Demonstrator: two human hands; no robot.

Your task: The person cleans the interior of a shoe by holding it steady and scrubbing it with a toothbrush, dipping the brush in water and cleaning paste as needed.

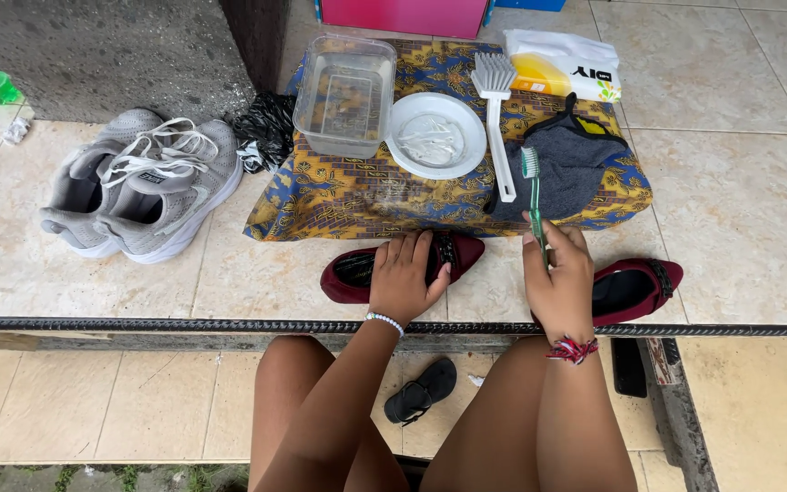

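Tiled floor [749, 210] of pale beige squares carries everything in view, and on it lies a blue and yellow patterned cloth [357, 196] spread as a mat. On that mat stand a clear rectangular plastic tub [343, 96] with water in it, a round white plate [436, 135], a white long-handled scrub brush [497, 118] and a folded dark grey cloth [567, 169]. A pair of grey lace-up sports shoes [138, 182] sits well to the left of the mat.

Just in front of the mat's near edge lies a dark red pointed flat shoe [357, 273], its long axis running left to right, heel end toward the left and toe toward the right. The left hand [403, 278] rests flat on top of this shoe, fingers spread and curled lightly over its upper, pressing it down rather than lifting it. A second dark red flat shoe [635, 290] lies to the right, partly hidden behind the right hand [557, 282].

The right hand is closed in a fist round the handle of a green toothbrush [532, 196], held upright with the bristle head pointing away, above the grey cloth. The pinned shoe lies to the left of the brush, so the left hand is on it and the brush hand stands a short way off to its right.
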